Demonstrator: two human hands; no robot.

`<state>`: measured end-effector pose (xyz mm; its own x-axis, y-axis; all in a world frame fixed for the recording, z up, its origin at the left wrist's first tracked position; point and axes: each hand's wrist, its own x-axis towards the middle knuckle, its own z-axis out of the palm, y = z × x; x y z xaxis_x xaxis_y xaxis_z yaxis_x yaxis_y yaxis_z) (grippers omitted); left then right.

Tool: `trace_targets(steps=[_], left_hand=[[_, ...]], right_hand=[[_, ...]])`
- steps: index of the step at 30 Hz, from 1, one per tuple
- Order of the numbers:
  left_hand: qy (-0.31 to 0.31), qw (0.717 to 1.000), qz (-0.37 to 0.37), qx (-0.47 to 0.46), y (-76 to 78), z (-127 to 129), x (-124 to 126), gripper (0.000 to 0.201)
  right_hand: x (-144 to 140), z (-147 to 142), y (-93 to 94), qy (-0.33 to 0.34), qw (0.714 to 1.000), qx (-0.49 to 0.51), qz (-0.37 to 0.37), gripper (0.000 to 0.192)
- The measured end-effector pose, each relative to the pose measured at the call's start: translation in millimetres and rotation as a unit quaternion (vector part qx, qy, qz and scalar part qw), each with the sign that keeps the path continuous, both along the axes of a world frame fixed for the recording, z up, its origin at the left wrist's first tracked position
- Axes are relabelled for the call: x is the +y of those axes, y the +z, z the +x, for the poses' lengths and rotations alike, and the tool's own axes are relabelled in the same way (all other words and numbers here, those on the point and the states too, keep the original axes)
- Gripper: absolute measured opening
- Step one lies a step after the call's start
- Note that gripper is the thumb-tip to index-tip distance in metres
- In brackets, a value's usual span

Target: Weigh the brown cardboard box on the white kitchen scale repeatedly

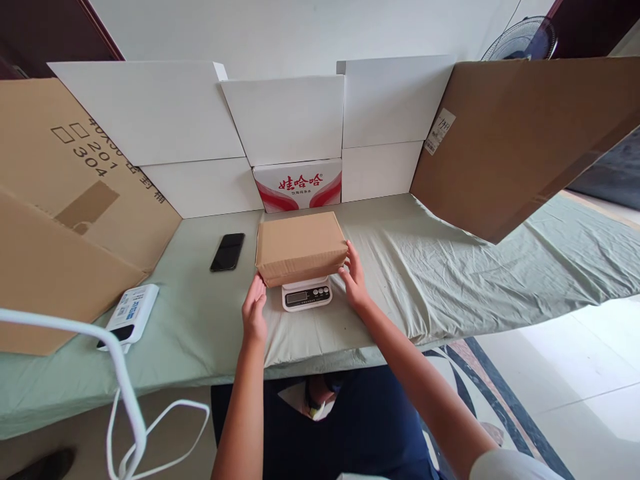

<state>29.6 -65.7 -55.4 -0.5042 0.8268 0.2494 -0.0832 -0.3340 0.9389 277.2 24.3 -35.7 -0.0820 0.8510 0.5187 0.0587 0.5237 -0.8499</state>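
Note:
A brown cardboard box (pixel 303 247) sits on or just over a white digital scale (pixel 307 295) in the middle of the table; its bottom hides the weighing plate, so contact cannot be told. The scale's small display and round buttons face me. My left hand (pixel 255 310) grips the box at its front left corner. At the right end, my right hand (pixel 354 277) has its fingers against the box's side and lower edge. Left of the box, a black phone (pixel 227 252) lies flat on the cloth.
A green cloth (pixel 200 320) covers the table. White panels (pixel 285 120) and a red-and-white carton (pixel 300 187) line the back. Large cardboard boxes stand left (pixel 60 227) and right (pixel 520 140). At the left are a white device (pixel 133 312) and a curved white arm (pixel 117 363).

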Motion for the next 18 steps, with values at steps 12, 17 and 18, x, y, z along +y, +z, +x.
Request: trace_targets(steps=[12,17,18], left_hand=[[0.000,1.000,0.009,0.013,1.4,-0.1,0.3,0.063],[0.003,1.000,-0.007,0.006,-2.7,0.0,0.2,0.061],[0.004,1.000,-0.009,0.005,-2.1,-0.6,0.6,0.061]], right_hand=[[0.2,1.6,1.0,-0.004,1.000,0.024,0.005,0.066],[-0.7,-0.1,-0.7,0.002,1.000,0.012,-0.004,0.068],[-1.2,-0.4,0.8,0.006,1.000,0.014,-0.009,0.068]])
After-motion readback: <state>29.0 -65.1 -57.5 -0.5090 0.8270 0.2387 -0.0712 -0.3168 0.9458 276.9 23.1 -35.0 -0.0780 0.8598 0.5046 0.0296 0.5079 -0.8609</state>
